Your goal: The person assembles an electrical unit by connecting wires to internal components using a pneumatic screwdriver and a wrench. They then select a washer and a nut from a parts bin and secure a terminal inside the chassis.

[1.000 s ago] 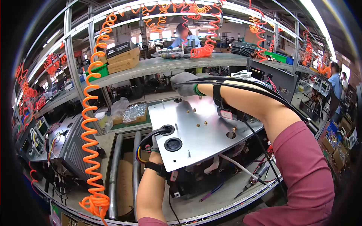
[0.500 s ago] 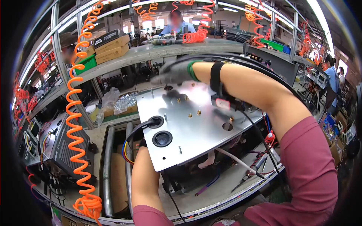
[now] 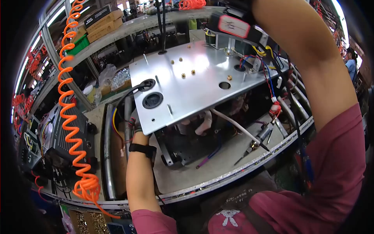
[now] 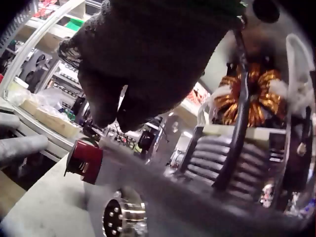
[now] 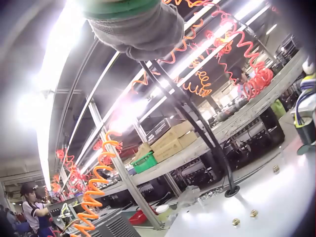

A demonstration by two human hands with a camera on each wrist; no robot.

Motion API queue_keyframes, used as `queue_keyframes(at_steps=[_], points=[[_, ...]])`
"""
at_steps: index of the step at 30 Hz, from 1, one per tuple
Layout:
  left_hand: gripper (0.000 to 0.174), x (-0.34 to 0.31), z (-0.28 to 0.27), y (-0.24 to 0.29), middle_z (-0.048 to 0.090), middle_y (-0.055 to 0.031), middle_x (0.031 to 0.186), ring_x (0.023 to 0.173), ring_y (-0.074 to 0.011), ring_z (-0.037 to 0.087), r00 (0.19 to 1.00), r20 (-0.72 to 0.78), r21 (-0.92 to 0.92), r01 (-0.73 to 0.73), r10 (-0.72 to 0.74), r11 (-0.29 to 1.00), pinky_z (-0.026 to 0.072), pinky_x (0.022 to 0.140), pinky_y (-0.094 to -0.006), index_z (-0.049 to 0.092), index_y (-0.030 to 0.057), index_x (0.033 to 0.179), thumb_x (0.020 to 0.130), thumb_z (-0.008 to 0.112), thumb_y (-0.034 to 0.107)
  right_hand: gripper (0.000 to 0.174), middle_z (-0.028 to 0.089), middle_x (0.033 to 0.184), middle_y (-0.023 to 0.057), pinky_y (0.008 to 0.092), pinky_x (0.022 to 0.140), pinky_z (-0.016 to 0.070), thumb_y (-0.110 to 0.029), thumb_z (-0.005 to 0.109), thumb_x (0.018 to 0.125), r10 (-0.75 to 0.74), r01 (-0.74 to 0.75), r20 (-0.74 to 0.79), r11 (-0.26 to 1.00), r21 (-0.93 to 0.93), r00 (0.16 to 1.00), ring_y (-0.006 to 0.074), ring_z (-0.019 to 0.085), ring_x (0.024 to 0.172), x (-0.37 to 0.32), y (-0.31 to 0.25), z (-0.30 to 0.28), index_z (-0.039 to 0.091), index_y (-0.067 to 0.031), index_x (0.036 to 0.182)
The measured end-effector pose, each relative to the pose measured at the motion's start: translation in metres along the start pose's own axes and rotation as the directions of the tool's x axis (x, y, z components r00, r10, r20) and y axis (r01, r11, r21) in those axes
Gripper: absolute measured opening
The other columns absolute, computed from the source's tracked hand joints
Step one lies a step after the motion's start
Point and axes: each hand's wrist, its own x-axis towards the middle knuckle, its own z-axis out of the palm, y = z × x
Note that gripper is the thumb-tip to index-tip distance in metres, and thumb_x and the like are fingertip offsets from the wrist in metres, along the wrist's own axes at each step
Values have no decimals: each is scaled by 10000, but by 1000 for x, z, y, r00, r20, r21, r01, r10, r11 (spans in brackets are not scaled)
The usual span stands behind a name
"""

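Note:
A shiny metal plate (image 3: 206, 80) with brass studs lies over an open chassis (image 3: 175, 148). From a hole near its far edge, two black cables (image 5: 197, 126) rise to my right hand (image 5: 143, 32), whose grey-gloved fingers curl round them; that hand is out of the head view. My left hand (image 3: 138, 130) is mostly hidden under the plate's left corner. In the left wrist view the gloved left hand (image 4: 143, 64) is dark, with bent fingers above a metal panel bearing a round pin connector (image 4: 116, 217); its grip is unclear. A copper coil (image 4: 254, 94) stands beside it.
An orange coiled hose (image 3: 72, 128) hangs at the left, before a black finned unit (image 3: 70, 134). Metal rollers (image 3: 109, 156) lie left of the chassis. A tool (image 3: 259, 138) and a white cable (image 3: 237, 126) lie at the right. Cartons (image 3: 103, 23) stand on the shelf.
My right hand has risen out of the head view, and the black cables now stand upright from the plate's far hole. The head view has tilted down; my left hand remains by the plate's left corner.

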Motion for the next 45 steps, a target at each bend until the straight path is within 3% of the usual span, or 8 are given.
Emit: queue_keyframes(at_steps=[3,7,17,23,27,35,37,45], points=[[296,-21,-10,-6,585,-204,1166,958,-324,617,996,29,165,-86,82,983,512,811,-431,603,21,1072,893,486,226,427,622,896,79,295,650,498,-371,676,810,-49,45,99,998,48,994,132,593,754,-22,1,4,614,-7,1024],[253,-80,-54,101,655,-171,974,883,-372,625,857,158,756,215,-490,619,498,795,-419,635,63,999,866,540,256,418,622,881,81,294,643,496,-357,673,817,-132,105,206,985,134,970,133,592,746,-57,3,7,615,-4,1034],[243,-161,-61,193,616,-31,736,602,-96,572,584,482,-108,780,-654,616,411,506,-212,629,27,920,870,585,261,275,650,838,41,283,654,503,-274,556,887,-212,251,482,968,-16,850,150,618,728,-201,-41,1,623,-27,987],[303,-167,-20,213,614,-36,794,643,-76,569,549,418,-358,832,-724,425,454,538,-215,606,-4,992,868,612,272,289,621,910,151,363,703,492,-275,599,881,-561,361,682,826,432,469,292,615,817,-305,47,23,581,-65,1079],[367,-180,15,206,610,-29,785,587,-75,542,498,474,-440,848,-726,295,445,486,-216,556,3,1075,860,605,296,299,634,926,149,363,711,494,-222,658,837,-423,300,566,905,301,708,276,627,846,-312,111,59,597,-58,1080],[479,-193,10,225,639,-66,826,688,-125,605,471,304,-287,874,-828,392,500,623,-254,543,-6,1185,873,576,356,250,664,917,118,308,734,498,-123,670,807,-499,208,558,839,503,663,232,649,830,-310,120,88,624,-32,1035],[551,-222,-9,229,639,-112,1003,877,-178,621,704,-41,45,710,-709,703,494,796,-273,485,-19,1274,873,605,338,225,661,910,100,293,745,490,-111,644,827,-479,199,518,841,504,709,190,636,827,-307,119,93,620,-23,1033],[430,-315,-189,338,667,-151,1019,921,-242,655,454,-392,296,886,-800,358,498,820,-327,601,54,1152,838,603,348,223,630,943,45,255,800,459,-117,584,896,-419,-293,680,677,676,602,104,567,879,-303,86,153,601,13,1076]])
